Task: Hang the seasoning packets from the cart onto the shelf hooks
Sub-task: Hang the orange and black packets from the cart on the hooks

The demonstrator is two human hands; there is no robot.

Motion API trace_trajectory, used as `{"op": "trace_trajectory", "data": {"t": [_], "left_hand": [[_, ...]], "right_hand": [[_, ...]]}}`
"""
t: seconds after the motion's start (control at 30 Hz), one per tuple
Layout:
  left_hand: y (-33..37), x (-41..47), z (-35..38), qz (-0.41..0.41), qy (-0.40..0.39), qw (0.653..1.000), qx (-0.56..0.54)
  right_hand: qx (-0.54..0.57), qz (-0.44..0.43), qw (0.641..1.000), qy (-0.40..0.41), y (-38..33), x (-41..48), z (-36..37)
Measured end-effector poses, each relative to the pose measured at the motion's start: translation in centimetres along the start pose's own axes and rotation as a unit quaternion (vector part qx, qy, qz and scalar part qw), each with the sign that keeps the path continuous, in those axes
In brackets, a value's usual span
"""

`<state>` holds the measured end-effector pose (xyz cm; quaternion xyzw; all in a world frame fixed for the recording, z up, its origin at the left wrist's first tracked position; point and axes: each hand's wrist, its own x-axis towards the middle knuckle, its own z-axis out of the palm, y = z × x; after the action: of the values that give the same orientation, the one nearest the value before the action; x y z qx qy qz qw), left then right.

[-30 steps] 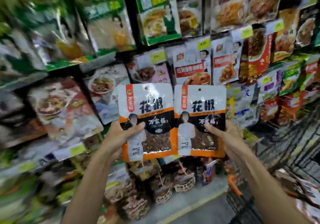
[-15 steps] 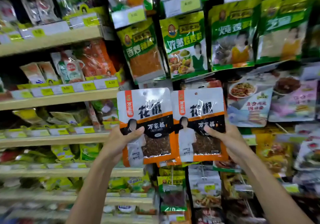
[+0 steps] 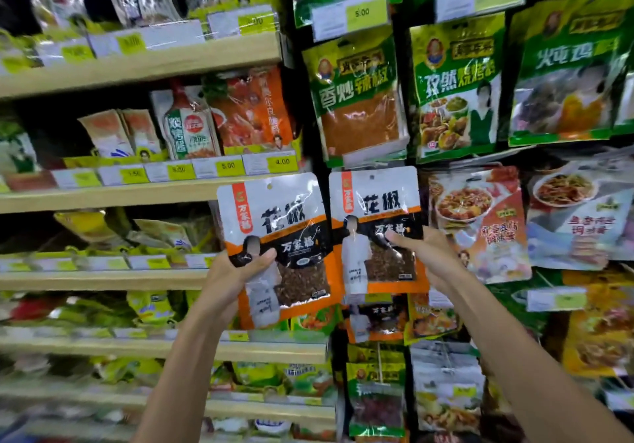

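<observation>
I hold up two matching seasoning packets, white on top with orange and black bands and a window of brown peppercorns. My left hand (image 3: 236, 272) grips the left packet (image 3: 281, 236) at its lower left, thumb across the front. My right hand (image 3: 429, 257) pinches the right packet (image 3: 374, 223) at its right edge. Both packets are upright, side by side, in front of the hanging display. Each has a small hang hole at the top. A similar packet (image 3: 375, 320) hangs just below the right one. The cart is out of view.
Wooden shelves (image 3: 137, 65) with price tags and small sachets fill the left. Green packets (image 3: 360, 96) hang above on the right, with white and red sauce packets (image 3: 480, 223) beside my right hand. More packets hang lower down (image 3: 377, 398).
The view swung from the cart side to the shelf's left and upper part. Both packets stay in my hands and have risen slightly towards the green hanging packets.
</observation>
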<state>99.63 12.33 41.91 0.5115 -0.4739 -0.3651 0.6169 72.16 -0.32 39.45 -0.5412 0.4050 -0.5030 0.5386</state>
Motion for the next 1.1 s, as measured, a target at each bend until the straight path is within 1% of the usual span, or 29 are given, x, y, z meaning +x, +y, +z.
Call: {"op": "trace_trajectory", "data": {"t": [0.07,0.13,0.2,0.27,0.37,0.5,0.57,0.67,0.73,0.8,0.87,0.93,0.97,1.0,1.03,1.07,1.1], "left_hand": [[0.1,0.4,0.1,0.016,-0.015,1.000,0.001],[-0.1,1.1,0.1,-0.006,-0.024,1.000,0.014],[-0.6,1.8,-0.1,-0.011,-0.027,0.999,0.028],[-0.2,2.0,0.2,0.004,-0.034,0.999,0.021],[-0.4,2.4,0.6,0.014,-0.029,0.999,-0.007],[-1.0,3.1,0.9,-0.012,-0.031,0.999,0.023],[-1.0,3.1,1.3,-0.008,-0.026,0.999,0.029],[-1.0,3.1,1.9,-0.007,-0.029,0.999,0.023],[-1.3,3.1,2.2,0.003,-0.024,0.999,0.034],[-1.5,3.2,2.5,-0.001,-0.019,0.999,0.033],[-1.6,3.2,2.7,-0.005,-0.026,0.999,0.026],[-1.6,3.1,3.0,-0.010,-0.026,1.000,0.011],[-1.8,3.0,3.0,-0.012,-0.026,1.000,0.010],[-1.9,2.9,3.1,-0.014,-0.029,0.999,0.013],[-2.0,2.8,3.3,-0.016,-0.034,0.999,0.017],[-2.1,2.7,3.5,-0.019,-0.038,0.999,0.016],[-2.3,2.6,3.8,-0.020,-0.043,0.999,0.014]], "right_hand": [[0.015,-0.012,1.000,0.017,0.0,0.6,0.1],[0.028,-0.007,0.999,0.032,0.3,1.0,0.1],[0.029,0.005,0.999,0.030,0.5,1.4,0.1],[0.017,0.004,1.000,0.026,0.7,2.0,-0.1],[-0.018,0.017,0.999,0.024,0.3,2.5,-0.1],[-0.013,0.022,0.999,0.033,0.1,3.9,0.3],[-0.007,0.019,0.999,0.034,0.2,4.9,0.8],[-0.017,0.028,0.998,0.060,0.4,5.9,1.4],[-0.021,0.024,0.998,0.054,0.8,5.7,1.5],[-0.046,0.009,0.998,0.045,1.3,4.7,1.3],[-0.115,-0.007,0.991,0.061,2.3,3.0,0.9],[-0.207,-0.054,0.969,0.124,3.6,0.8,0.7],[-0.233,-0.099,0.955,0.156,4.2,-0.4,0.8],[-0.239,-0.143,0.944,0.176,4.4,-1.6,0.9],[-0.231,-0.170,0.942,0.176,4.5,-2.6,1.2],[-0.205,-0.176,0.950,0.154,4.3,-3.3,1.4],[-0.161,-0.155,0.968,0.116,3.8,-3.8,1.8]]}}
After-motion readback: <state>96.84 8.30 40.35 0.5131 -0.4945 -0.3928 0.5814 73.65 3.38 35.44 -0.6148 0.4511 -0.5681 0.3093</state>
